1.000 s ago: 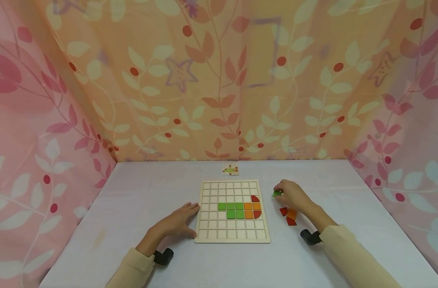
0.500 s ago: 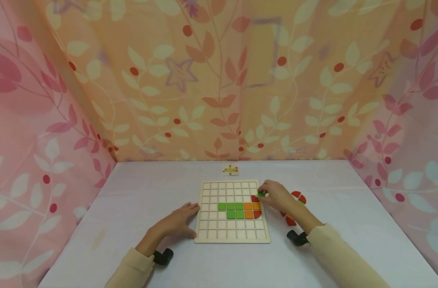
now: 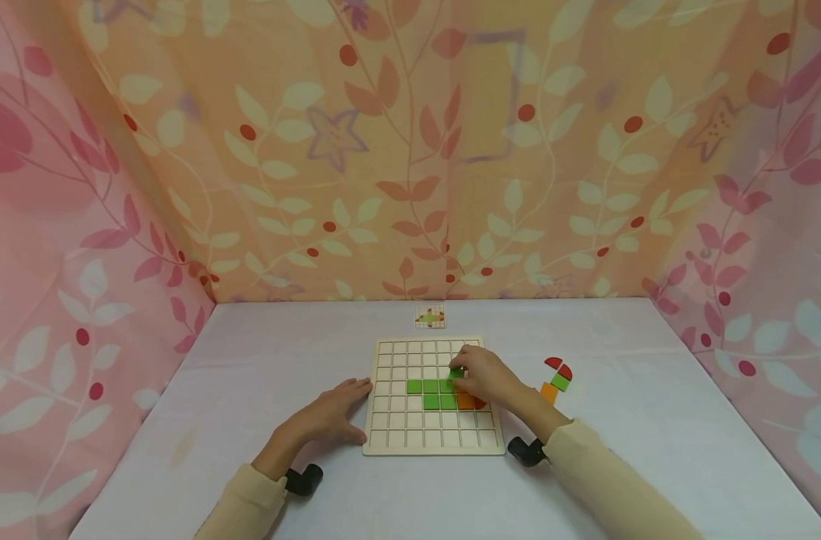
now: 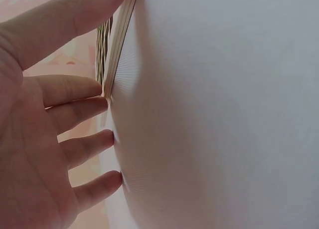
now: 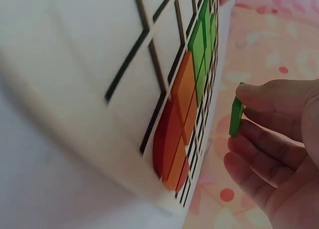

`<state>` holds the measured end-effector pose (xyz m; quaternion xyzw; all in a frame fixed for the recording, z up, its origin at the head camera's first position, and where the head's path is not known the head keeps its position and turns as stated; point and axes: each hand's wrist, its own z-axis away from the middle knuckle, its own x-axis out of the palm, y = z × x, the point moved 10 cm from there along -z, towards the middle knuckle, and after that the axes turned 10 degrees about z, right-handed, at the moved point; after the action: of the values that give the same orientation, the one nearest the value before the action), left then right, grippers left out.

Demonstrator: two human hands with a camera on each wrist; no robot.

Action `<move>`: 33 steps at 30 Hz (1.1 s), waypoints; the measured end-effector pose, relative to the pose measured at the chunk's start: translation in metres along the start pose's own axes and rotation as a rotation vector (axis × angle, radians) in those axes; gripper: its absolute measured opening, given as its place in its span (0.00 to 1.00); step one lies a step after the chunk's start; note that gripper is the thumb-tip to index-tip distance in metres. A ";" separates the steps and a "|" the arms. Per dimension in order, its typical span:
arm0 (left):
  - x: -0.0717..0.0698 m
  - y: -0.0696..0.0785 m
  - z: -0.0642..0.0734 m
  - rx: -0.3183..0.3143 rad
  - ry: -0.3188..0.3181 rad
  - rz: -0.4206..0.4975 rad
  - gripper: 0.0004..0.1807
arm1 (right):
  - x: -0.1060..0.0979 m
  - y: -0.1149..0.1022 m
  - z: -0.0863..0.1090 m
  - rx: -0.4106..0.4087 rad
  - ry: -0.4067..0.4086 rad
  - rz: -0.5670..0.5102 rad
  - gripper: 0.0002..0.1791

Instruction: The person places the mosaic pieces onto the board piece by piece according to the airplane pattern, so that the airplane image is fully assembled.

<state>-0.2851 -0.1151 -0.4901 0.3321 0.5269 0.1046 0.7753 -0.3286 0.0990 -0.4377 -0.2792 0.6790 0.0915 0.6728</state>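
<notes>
My right hand (image 3: 491,375) pinches a small green tile (image 5: 237,114) between thumb and fingers, held edge-on above the wooden grid board (image 3: 397,420). Beneath it the board carries several green squares (image 3: 432,401), orange squares (image 5: 184,82) and red rounded pieces (image 5: 166,139), set in the grid's cells. The hand hides part of that row in the head view. At the board's left side lies my left hand (image 3: 322,412), fingers spread and fairly straight. Its thumb and foremost fingertips are right at the board's edge in the left wrist view.
A small pattern card (image 3: 430,316) lies behind the board. To the right are loose pieces: red quarter-rounds (image 3: 554,362), a green square (image 3: 560,382) and an orange piece (image 3: 549,392), partly behind the right forearm. Floral curtains (image 3: 410,150) enclose the white table (image 3: 282,337).
My right hand has carried the green tile leftward from beside the board to over it. Loose pieces at the right came into view behind the arm. My left hand stays put.
</notes>
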 end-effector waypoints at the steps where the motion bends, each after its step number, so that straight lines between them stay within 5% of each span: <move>1: 0.000 0.000 0.000 0.002 0.001 -0.002 0.49 | 0.001 -0.003 -0.001 -0.009 0.004 -0.009 0.12; 18: 0.000 0.000 -0.001 0.009 0.004 0.019 0.50 | 0.020 -0.061 -0.012 -0.176 -0.025 0.026 0.10; 25: -0.001 0.002 0.001 0.009 -0.003 0.026 0.49 | 0.033 -0.074 -0.016 -0.194 -0.088 0.050 0.08; 33: -0.002 0.003 0.001 0.016 -0.005 0.022 0.49 | 0.035 -0.083 -0.015 -0.249 -0.070 0.089 0.07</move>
<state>-0.2847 -0.1140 -0.4868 0.3441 0.5223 0.1081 0.7728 -0.2975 0.0137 -0.4493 -0.3266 0.6502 0.2144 0.6517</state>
